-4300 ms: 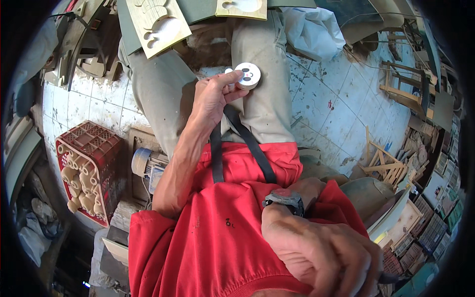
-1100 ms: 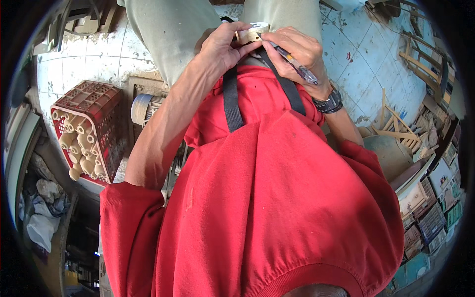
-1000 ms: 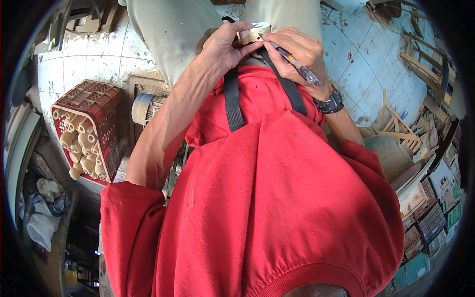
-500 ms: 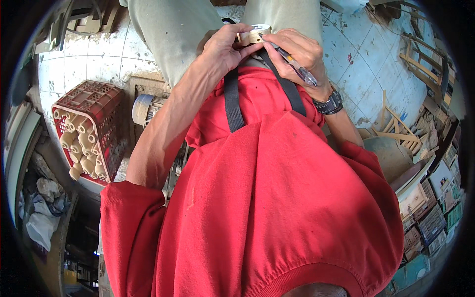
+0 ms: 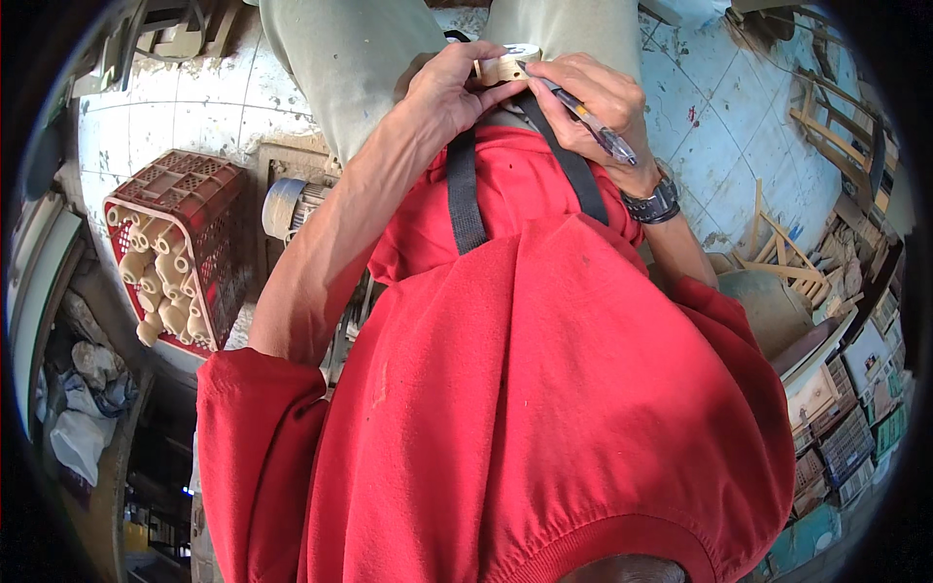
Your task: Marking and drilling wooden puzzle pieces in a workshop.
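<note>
The left hand [image 5: 449,92] grips a small round wooden ring [image 5: 505,64], pale and light-toned, with its fingers [image 5: 465,60] curled over the near side and the thumb pressing from below. The ring sits at the fingertips of both hands, held up over the person's lap, just above the hem of the red sweatshirt [image 5: 544,389] and against the grey-green trousers [image 5: 360,68].

The right hand [image 5: 593,107] is closed around a pen [image 5: 583,121] with a clear barrel and dark tip end; the pen runs slantwise from the fingertips back across the hand toward the wrist. Its forward end reaches the ring, just beside the left thumb, though whether the point actually touches the wood cannot be told. The right fingertips also rest against the ring's far side. A dark wristwatch [image 5: 653,204] circles the right wrist just behind the pen's rear end.

Two black straps [image 5: 465,194] run down from below the hands over the sweatshirt, one under each wrist.

Well away from the left fingers, past the left forearm, a red plastic crate [image 5: 194,219] stands on the tiled floor [image 5: 165,117], filled with pale turned wooden cylinders [image 5: 160,282] lying side by side. Between the crate and the forearm sits a small grey electric motor [image 5: 292,206]. Off beyond the right wrist, wooden frames and offcuts [image 5: 777,262] lie scattered over the floor tiles.
</note>
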The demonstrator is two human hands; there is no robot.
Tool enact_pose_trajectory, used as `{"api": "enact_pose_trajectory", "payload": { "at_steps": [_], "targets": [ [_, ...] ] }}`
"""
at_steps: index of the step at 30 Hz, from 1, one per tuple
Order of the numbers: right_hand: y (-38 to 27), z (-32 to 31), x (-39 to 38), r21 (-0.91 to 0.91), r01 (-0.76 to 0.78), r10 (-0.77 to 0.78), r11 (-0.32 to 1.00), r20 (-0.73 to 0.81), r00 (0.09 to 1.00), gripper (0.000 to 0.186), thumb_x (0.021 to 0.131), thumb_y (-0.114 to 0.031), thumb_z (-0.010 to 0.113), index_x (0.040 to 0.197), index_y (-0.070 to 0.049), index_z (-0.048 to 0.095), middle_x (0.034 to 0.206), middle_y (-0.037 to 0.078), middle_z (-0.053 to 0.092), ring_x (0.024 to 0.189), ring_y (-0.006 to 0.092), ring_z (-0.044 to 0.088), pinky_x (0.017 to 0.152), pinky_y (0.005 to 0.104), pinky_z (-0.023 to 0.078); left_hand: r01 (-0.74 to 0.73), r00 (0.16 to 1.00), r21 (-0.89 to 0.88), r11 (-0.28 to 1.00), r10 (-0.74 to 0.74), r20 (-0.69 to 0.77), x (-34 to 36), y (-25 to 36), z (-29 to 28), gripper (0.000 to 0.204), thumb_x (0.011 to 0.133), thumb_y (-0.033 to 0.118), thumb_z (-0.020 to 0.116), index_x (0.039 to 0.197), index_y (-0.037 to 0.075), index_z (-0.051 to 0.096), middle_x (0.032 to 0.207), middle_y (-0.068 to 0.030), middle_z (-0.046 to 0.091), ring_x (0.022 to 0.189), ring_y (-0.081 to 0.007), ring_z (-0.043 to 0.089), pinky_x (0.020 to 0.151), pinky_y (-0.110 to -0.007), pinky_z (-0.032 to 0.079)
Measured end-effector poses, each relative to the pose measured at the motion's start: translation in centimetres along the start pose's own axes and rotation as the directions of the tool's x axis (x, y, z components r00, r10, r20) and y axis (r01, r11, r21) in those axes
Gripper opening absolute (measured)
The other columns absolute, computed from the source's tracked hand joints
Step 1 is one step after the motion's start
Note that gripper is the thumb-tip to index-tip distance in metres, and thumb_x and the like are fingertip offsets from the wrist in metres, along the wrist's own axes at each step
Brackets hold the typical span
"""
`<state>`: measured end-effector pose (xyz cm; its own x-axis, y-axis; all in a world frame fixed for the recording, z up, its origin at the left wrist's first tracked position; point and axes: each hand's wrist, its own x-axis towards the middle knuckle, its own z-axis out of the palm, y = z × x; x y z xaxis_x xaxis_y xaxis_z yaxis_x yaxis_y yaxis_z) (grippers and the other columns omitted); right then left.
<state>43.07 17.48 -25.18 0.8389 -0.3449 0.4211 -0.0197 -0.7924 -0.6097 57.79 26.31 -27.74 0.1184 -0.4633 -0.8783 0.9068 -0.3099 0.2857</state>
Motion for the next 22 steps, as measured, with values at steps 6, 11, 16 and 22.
{"api": "enact_pose_trajectory", "payload": {
  "at_steps": [6, 11, 16, 22],
  "targets": [
    [-0.11, 0.1, -0.01, 0.003, 0.01, -0.01, 1.0, 0.009, 1.0, 0.016, 0.073, 0.0, 0.073, 0.088, 0.001, 0.067, 0.076, 0.012, 0.065, 0.07, 0.0272, 0.066, 0.061, 0.0331, 0.053, -0.001, 1.0, 0.005, 1.0, 0.001, -0.014, 0.04, -0.04, 0.0, 0.026, 0.093, 0.009, 0.058, 0.111, -0.009, 0.055, 0.112, -0.0148, 0.046, 0.098, -0.0243, 0.058, 0.085, -0.037, 0.061],
    [0.08, 0.17, 0.0, 0.007, 0.024, -0.024, 1.0, -0.001, 1.0, 0.017, 0.073, 0.001, 0.073, 0.088, 0.001, 0.067, 0.075, 0.012, 0.065, 0.069, 0.0275, 0.065, 0.06, 0.0332, 0.052, 0.001, 1.0, -0.017, 1.0, -0.001, -0.019, 0.12, -0.06, 0.0, 0.025, 0.092, 0.009, 0.058, 0.11, -0.009, 0.054, 0.112, -0.0152, 0.047, 0.098, -0.0247, 0.059, 0.085, -0.039, 0.061],
    [-0.1, -0.04, 0.08, 0.007, 0.012, -0.012, 1.0, -0.008, 1.0, 0.016, 0.073, 0.0, 0.073, 0.088, 0.001, 0.067, 0.074, 0.012, 0.064, 0.067, 0.0274, 0.064, 0.06, 0.0334, 0.052, 0.001, 1.0, -0.02, 1.0, -0.001, -0.011, -0.05, -0.02, 0.05, 0.024, 0.092, 0.008, 0.058, 0.108, -0.009, 0.054, 0.111, -0.0153, 0.047, 0.097, -0.025, 0.059, 0.086, -0.04, 0.061],
    [0.06, 0.11, 0.0, 0.001, 0.029, -0.029, 1.0, 0.012, 0.999, 0.016, 0.073, 0.0, 0.072, 0.089, 0.0, 0.067, 0.074, 0.012, 0.064, 0.067, 0.0281, 0.064, 0.06, 0.0338, 0.052, -0.024, 1.0, -0.006, 1.0, 0.024, -0.013, 0.13, -0.17, 0.0, 0.027, 0.093, 0.009, 0.057, 0.112, -0.01, 0.053, 0.111, -0.0158, 0.048, 0.098, -0.0267, 0.059, 0.088, -0.042, 0.06]
  ]
}}
